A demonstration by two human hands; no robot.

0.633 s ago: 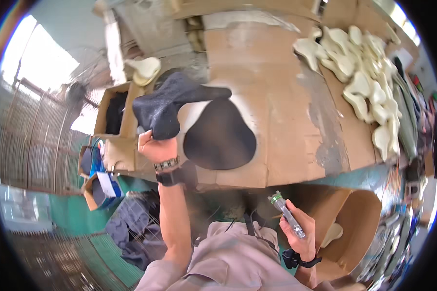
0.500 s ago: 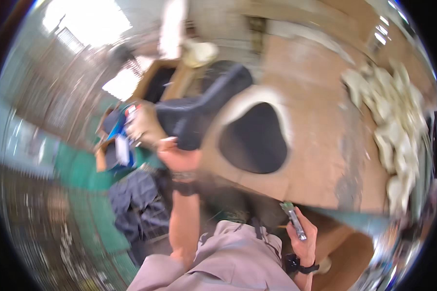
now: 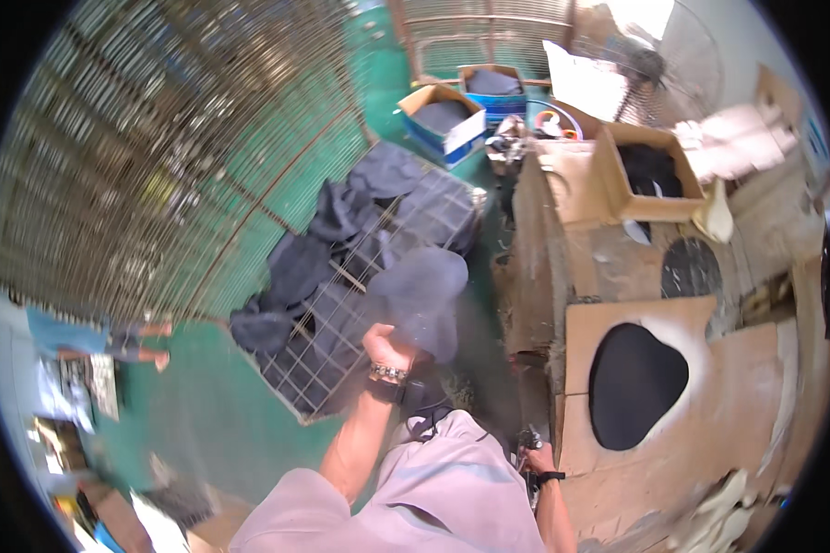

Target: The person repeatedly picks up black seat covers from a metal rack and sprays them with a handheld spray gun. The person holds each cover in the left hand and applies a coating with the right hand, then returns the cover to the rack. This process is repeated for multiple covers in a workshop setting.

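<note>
My left hand point(image 3: 389, 350) is closed on the edge of a dark grey, rounded sheet piece point(image 3: 421, 293), soft-looking and slightly blurred. It hangs over a wire rack point(image 3: 318, 373) on the green floor, where several similar dark grey pieces point(image 3: 297, 267) lie. Low at the right, my right hand point(image 3: 539, 458) is wrapped round a metal spray gun point(image 3: 529, 439), partly hidden beside the table edge. On the cardboard-covered table to the right lies a black rounded piece point(image 3: 636, 385) with a whitish halo around it.
Two blue-and-white boxes point(image 3: 444, 152) of dark pieces stand on the floor beyond the rack. A brown cardboard box point(image 3: 653, 175) sits on the table's far part, near a fan point(image 3: 641, 74). Tall wire racks point(image 3: 203, 138) fill the left. Another person's legs point(image 3: 143, 343) show far left.
My view has turned left. My left hand has carried the dark grey piece away from the table to over the wire rack. My right hand still holds the spray gun.
</note>
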